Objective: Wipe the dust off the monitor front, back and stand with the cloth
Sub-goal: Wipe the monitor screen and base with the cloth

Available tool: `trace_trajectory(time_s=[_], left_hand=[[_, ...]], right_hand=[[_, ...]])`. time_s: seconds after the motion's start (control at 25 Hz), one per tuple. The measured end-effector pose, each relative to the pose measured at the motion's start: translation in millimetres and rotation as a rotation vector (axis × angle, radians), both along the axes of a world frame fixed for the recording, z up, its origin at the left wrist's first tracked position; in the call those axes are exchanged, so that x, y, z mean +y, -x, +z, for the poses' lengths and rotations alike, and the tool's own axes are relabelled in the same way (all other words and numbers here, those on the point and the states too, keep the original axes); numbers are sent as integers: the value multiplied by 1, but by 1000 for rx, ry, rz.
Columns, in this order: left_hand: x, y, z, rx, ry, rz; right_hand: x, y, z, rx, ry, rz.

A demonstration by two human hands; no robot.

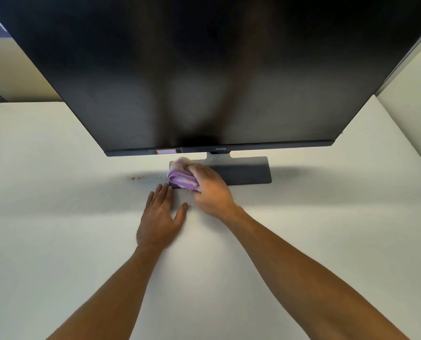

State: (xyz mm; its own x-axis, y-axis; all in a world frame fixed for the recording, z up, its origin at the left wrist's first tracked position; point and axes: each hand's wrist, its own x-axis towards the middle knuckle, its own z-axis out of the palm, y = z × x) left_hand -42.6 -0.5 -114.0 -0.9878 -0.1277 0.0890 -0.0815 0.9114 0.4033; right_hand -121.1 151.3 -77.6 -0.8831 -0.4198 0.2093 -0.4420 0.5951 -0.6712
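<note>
Two bare forearms reach in from the bottom edge, nearest the camera, over one pale table (57,217); there are two hands, one cloth, one monitor and one stand. The left hand (161,217) lies palm down on the table, fingers straight and close together, thumb spread to the right, holding nothing; its fingertips (165,186) come just up to the front left corner of the stand. The right hand (210,190) sits just beside the left one, a little farther from the camera; its fingers curl over a bunched purple cloth (182,179) and press it onto the left end of the flat dark stand (243,171); the cloth sticks out to the left of the right hand and lies just beyond the left fingertips, though whether they touch it I cannot tell. The monitor (204,69) rises straight above the stand, its screen dark; a small red-edged sticker (165,151) sits on its lower bezel. A scatter of brown specks (138,178) marks the table left of the stand, near the cloth but apart from it.
</note>
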Motion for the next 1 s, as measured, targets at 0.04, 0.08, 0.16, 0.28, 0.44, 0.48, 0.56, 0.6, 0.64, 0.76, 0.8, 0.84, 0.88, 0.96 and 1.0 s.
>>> trace_trajectory(time_s=[0.04,0.08,0.16,0.28,0.44,0.48,0.56,0.6,0.64,0.76,0.8,0.84,0.88,0.96,1.0], left_hand=[[0,1,0,-1,-1,13],[-1,0,-1,-5,-1,21],[0,-1,0,-22,-1,20],[-1,-1,-1,-21,-16,22],[2,-2,1,19,-14,22],[1,-1,-1,27,-5,16],[-1,-1,-3,11,-9,4],[-2,1,-3,-4,-23,-10],[-2,1,-1,-11,-34,-30],[2,-8,9,42,-128,-15],[9,-12,15,81,-232,55],[18,-16,20,115,-382,150],[30,-21,28,126,-567,235],[58,-25,46,49,-977,314],[70,-27,52,-5,-1140,325]], right_hand=[[9,-5,-3,91,27,-96],[21,-9,-6,149,34,-220],[48,-15,-11,153,-8,-467],[74,-13,-17,103,-174,-629],[48,-23,-12,-14,-201,-463],[36,-26,-11,-6,-209,-415],[11,-32,-7,-4,-238,-292],[2,-34,-3,-28,-229,-237],[-5,-36,1,-67,-198,-201],[-7,-46,10,-125,-72,-235],[-4,-49,12,-109,-38,-273],[0,-53,12,-87,-15,-311],[3,-56,13,-70,1,-344],[6,-65,14,-35,25,-365],[5,-70,15,-10,39,-346]])
